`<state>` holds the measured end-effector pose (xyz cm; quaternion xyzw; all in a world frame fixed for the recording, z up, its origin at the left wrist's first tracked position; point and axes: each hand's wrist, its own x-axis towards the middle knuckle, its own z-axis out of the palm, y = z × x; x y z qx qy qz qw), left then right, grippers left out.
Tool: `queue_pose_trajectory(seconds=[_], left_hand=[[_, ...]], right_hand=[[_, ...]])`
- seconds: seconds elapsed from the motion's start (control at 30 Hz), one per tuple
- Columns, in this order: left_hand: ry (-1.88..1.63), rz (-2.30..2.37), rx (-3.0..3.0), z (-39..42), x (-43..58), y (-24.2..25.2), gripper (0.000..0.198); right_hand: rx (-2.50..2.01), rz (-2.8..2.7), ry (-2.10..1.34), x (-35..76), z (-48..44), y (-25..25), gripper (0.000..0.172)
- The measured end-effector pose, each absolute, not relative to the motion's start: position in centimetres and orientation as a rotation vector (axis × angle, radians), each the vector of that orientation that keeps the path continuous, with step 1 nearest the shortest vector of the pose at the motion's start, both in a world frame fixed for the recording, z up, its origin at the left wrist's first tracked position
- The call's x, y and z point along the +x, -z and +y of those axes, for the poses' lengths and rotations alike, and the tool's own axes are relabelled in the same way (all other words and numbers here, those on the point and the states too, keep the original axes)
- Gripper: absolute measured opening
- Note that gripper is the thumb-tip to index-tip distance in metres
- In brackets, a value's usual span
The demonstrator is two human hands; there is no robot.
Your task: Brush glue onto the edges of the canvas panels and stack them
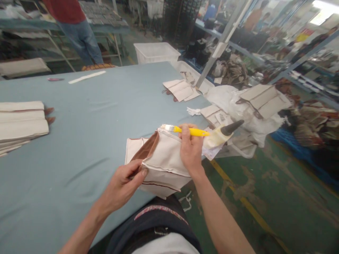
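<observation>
My left hand (pixel 128 183) pinches the near edge of a cream fabric piece (pixel 165 151) with a brown inner side, like a bag panel. The piece lies partly over the table's near edge, its brown opening facing left. In my right hand (pixel 192 148) is a brush (pixel 192 131) with a yellow handle and pale bristles. The bristles are at the upper corner of the piece; whether they touch it I cannot tell. My right hand also rests against the piece's right side.
A stack of cream panels (pixel 22 120) lies on the blue-green table (pixel 106 102) at left. Further back are a white strip (pixel 87 77) and a pen (pixel 55 79). More panels (pixel 180 89) and plastic bags lie at right. A person (pixel 76 31) stands beyond the table.
</observation>
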<state>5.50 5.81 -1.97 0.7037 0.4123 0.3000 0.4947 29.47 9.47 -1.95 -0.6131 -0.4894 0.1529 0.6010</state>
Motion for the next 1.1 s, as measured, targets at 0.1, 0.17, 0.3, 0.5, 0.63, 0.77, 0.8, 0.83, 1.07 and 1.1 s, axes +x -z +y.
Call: queue_pose_trajectory(seconds=[0.1,0.17,0.3,0.5,0.63,0.77,0.8,0.83,1.07,1.1], left_hand=[[-0.675,0.936,1.769,5.6,5.7,0.9,0.028],[-0.66,0.942,1.777,5.4,5.4,0.6,0.029],[-0.698,1.006,1.781,5.1,5.0,0.8,0.029],[-0.689,0.971,1.817,4.8,5.5,1.0,0.03],[-0.693,1.011,1.781,4.3,5.6,1.4,0.031],[-0.68,1.03,1.741,4.1,5.7,1.8,0.03],[-0.682,1.035,1.738,4.1,5.8,1.8,0.03],[-0.686,1.043,1.736,4.1,5.8,1.8,0.03],[-0.66,1.046,1.722,4.2,6.1,1.5,0.032],[-0.66,1.049,1.724,4.2,6.1,1.5,0.032]], right_hand=[[-1.381,-1.018,-0.37,29.8,9.3,2.3,0.038],[-1.306,-0.898,-0.354,30.1,8.2,1.7,0.037],[-1.139,-0.753,-0.666,29.8,4.6,0.3,0.038],[-1.134,-0.727,-1.01,26.7,1.8,1.3,0.042],[-1.131,-0.707,-1.099,26.2,1.8,2.0,0.045],[-1.149,-0.708,-1.024,26.5,1.5,1.8,0.044],[-1.155,-0.722,-1.01,26.5,1.4,1.7,0.044],[-1.158,-0.745,-1.009,26.4,1.4,1.6,0.045],[-1.134,-0.822,-0.885,26.7,1.4,1.4,0.042],[-1.118,-0.849,-0.894,26.8,1.4,1.3,0.041]])
